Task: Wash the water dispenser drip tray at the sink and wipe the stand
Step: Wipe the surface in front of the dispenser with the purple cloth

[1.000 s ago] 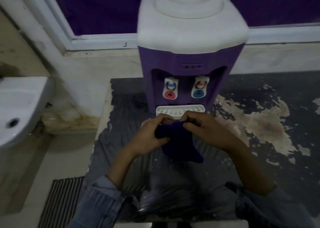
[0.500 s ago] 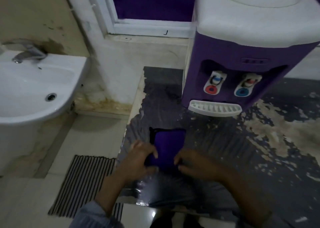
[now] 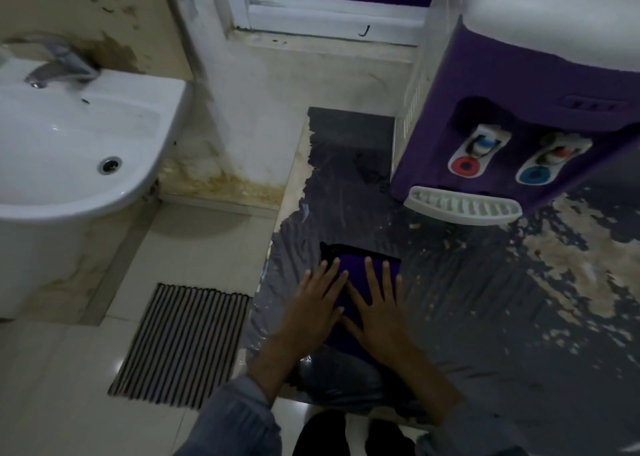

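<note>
Worn, peeling dark laminate covers the stand (image 3: pixel 467 317), which fills the frame from 3 to 6 o'clock, with pale floor tile at 7 to 9. At 9 to 10 o'clock hangs the white sink (image 3: pixel 69 137), its tap (image 3: pixel 59 66) at the back edge, well apart from the stand. At 1 to 2 o'clock sits the purple water dispenser (image 3: pixel 519 92), and the white slotted drip tray (image 3: pixel 464 208) is clipped in at its foot, under the two taps.

A second ago both hands were bunching the purple cloth (image 3: pixel 351 275) right in front of the tray; now the cloth lies flat and folded at the stand's near-left edge, around 6 o'clock. The left hand (image 3: pixel 311 310) and right hand (image 3: pixel 377 313) rest side by side on it, palms down, fingers spread, gripping nothing.

The view has also swung left, bringing the sink into sight. That suggests the cloth is parked or about to wipe; the tray has not been pulled out, so the washing step looks undone.
</note>
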